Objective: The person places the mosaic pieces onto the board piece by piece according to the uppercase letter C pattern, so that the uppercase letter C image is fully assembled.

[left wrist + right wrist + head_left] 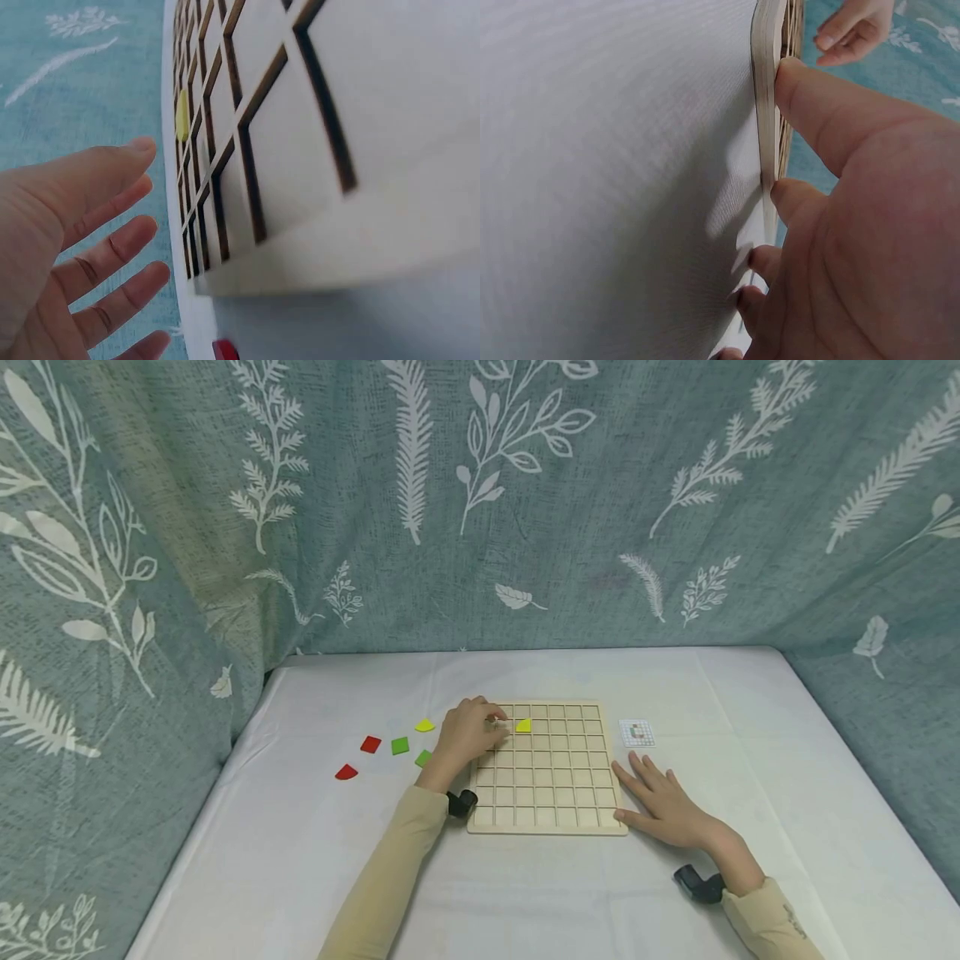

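Note:
A wooden grid board (555, 795) lies on the table, with a yellow quarter-circle tile (524, 725) in a cell of its far part. My left hand (468, 731) hovers over the board's far left corner, just left of that tile. In the left wrist view its fingers (124, 244) are apart and loosely bent, with nothing between them. My right hand (667, 806) lies at the board's right side with spread fingers. Its thumb and index finger touch the board's edge, as the right wrist view shows. A small white pattern card (637, 733) sits beyond the right fingertips.
Left of the board lie loose tiles: a red square (371, 744), a red quarter circle (346, 772), a green square (400, 746), another green tile (423, 758) partly behind the left hand, and a yellow quarter circle (424, 725). A leaf-patterned curtain (450, 585) hangs behind the white table.

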A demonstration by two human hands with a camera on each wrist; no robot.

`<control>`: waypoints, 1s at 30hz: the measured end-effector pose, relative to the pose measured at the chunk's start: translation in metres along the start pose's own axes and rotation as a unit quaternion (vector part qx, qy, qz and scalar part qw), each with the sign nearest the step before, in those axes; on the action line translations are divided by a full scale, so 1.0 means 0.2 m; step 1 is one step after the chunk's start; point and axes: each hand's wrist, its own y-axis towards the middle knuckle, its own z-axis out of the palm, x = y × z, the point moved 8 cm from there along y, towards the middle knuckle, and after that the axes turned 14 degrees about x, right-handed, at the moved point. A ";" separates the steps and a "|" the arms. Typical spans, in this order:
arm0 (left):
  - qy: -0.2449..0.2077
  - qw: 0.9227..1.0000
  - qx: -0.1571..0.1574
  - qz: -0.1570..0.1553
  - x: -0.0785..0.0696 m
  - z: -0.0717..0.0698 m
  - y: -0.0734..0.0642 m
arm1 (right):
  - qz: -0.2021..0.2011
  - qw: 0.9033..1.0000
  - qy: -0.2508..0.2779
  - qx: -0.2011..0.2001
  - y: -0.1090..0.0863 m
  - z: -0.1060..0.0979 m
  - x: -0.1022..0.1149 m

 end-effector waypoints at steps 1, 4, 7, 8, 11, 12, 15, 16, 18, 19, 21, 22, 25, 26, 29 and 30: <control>-0.004 1.000 -0.001 -0.002 0.01 -0.01 -0.01 | 0.001 1.000 0.000 -0.001 0.00 0.00 0.00; -0.006 1.000 -0.009 -0.007 0.02 -0.02 -0.04 | 0.001 1.000 -0.001 -0.002 0.00 0.00 0.00; 0.000 1.000 -0.015 -0.015 0.05 -0.04 -0.06 | -0.001 1.000 0.001 -0.003 0.00 -0.01 0.00; 0.004 1.000 -0.016 -0.017 0.05 -0.04 -0.07 | -0.002 1.000 0.002 -0.003 0.00 -0.01 0.00; 0.003 1.000 -0.015 -0.019 0.08 -0.05 -0.09 | -0.005 1.000 0.004 -0.002 -0.01 -0.01 0.00; 0.000 1.000 -0.014 -0.018 0.09 -0.06 -0.10 | -0.006 1.000 0.004 -0.003 -0.01 -0.01 0.00; -0.016 1.000 -0.017 -0.012 0.11 -0.07 -0.13 | -0.007 1.000 0.002 -0.006 -0.01 -0.01 0.00; -0.021 1.000 -0.019 -0.010 0.12 -0.07 -0.14 | -0.010 1.000 0.000 -0.009 -0.01 -0.01 0.01; -0.030 0.999 -0.019 -0.011 0.13 -0.08 -0.16 | -0.011 1.000 -0.001 -0.010 -0.01 -0.01 0.01; -0.032 0.999 -0.020 -0.012 0.14 -0.08 -0.17 | -0.012 1.000 -0.001 -0.011 -0.01 -0.01 0.01; -0.036 0.999 -0.019 -0.013 0.15 -0.09 -0.19 | -0.014 1.000 -0.001 -0.011 -0.01 -0.01 0.01; -0.036 0.999 -0.017 -0.015 0.15 -0.09 -0.20 | -0.015 1.000 -0.001 -0.011 -0.01 -0.01 0.00; -0.037 0.999 -0.018 -0.017 0.17 -0.11 -0.23 | -0.012 1.000 -0.001 -0.011 -0.01 -0.01 0.00; -0.039 0.999 -0.018 -0.018 0.18 -0.12 -0.24 | -0.014 1.000 -0.003 -0.014 -0.01 -0.01 0.00; -0.035 0.999 -0.023 -0.023 0.22 -0.14 -0.27 | -0.014 1.000 -0.009 -0.017 -0.01 -0.02 0.01; -0.033 0.999 -0.025 -0.024 0.23 -0.15 -0.28 | -0.013 1.000 -0.010 -0.017 -0.01 -0.02 0.00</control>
